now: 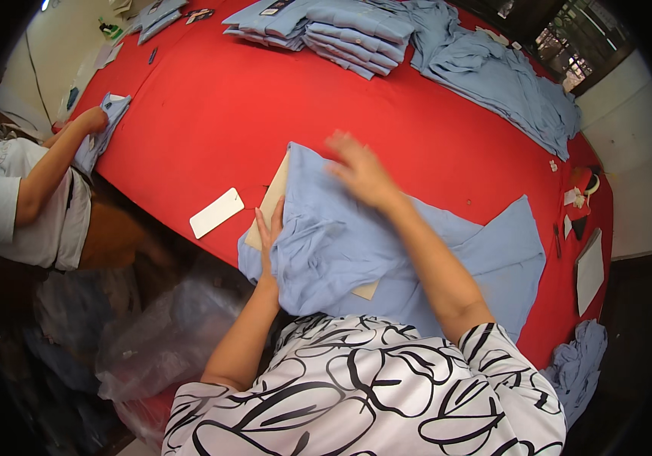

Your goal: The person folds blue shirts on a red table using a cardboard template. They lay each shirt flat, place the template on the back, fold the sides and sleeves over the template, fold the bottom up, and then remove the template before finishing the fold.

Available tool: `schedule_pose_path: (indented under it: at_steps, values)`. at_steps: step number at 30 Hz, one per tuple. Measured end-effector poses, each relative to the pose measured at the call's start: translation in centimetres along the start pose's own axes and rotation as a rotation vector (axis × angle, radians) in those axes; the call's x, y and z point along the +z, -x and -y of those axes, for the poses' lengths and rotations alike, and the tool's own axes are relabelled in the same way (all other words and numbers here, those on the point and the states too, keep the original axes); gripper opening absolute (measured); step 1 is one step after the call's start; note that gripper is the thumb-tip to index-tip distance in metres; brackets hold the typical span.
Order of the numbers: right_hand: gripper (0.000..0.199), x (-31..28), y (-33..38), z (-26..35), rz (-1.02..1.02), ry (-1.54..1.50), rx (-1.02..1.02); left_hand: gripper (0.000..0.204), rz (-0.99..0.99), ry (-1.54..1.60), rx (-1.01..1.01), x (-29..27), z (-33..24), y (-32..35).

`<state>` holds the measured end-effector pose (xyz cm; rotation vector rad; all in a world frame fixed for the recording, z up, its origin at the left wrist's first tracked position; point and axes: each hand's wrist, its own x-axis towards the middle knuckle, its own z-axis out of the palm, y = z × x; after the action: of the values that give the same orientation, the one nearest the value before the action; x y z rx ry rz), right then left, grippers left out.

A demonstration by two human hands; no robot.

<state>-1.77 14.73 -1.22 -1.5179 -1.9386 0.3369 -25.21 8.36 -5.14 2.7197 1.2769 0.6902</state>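
We have our left hand [269, 232] flat and open against the left edge of the blue shirt [341, 243], grasping nothing. Our right hand [360, 171] is blurred above its far fold, fingers spread, nothing clenched. The shirt lies on the red table [212, 114] over 1 stiff cardboard sheet [271, 199]. It looks soft, light, limp; best pinched at folded edges.

A light-blue shirt [356, 251] lies rumpled, partly folded over a tan cardboard sheet [271, 199].
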Motion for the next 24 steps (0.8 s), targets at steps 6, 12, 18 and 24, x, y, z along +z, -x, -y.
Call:
schedule_pose_path:
  at_steps: [6, 12, 18, 24]
  values:
    - [0.047, 3.5, 6.0, 5.0, 0.306, 0.266, -0.223, 0.063, -0.031, -0.151, -0.18, 1.0, -0.1, 0.2]
    - [0.047, -9.3, 11.3, -3.2, 0.048, -0.032, 0.173, 0.062, -0.142, -0.294, 0.041, 1.4, 1.2, 0.2]
    - [0.041, -24.1, 26.6, -16.6, -0.216, 0.875, 0.548, 0.054, -0.033, 0.212, -0.034, -0.5, -1.6, -0.5]
    - [0.025, -26.0, 36.9, -6.5, -0.443, 0.798, 0.696, 0.05, -0.063, 0.177, -0.088, -0.3, -0.3, 0.8]
